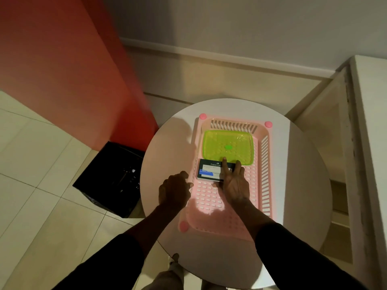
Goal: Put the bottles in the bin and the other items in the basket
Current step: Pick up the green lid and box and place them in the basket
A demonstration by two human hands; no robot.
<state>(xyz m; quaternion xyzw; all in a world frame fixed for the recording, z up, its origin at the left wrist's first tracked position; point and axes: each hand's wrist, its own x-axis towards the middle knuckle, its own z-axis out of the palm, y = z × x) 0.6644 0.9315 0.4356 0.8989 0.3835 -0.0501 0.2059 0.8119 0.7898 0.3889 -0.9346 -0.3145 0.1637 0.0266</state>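
Observation:
A pink slotted basket (265, 164) lies on the round white table (303, 174). Inside it, at the far end, sits a lime-green tray (228, 149). Just in front of the tray lies a dark Faber-Castell box (209, 170) with a blue and white label. My right hand (235, 183) rests on the right end of the box, fingers straight and spread. My left hand (174, 191) hovers with loosely curled fingers at the basket's left rim, holding nothing. A black bin (113, 176) stands on the floor left of the table; its contents are too dark to make out.
A red wall or panel (73, 70) rises behind the bin. White cabinet or shelving (356, 164) stands close on the right of the table. Pale tiled floor (41, 174) spreads to the left. My feet show under the table's near edge.

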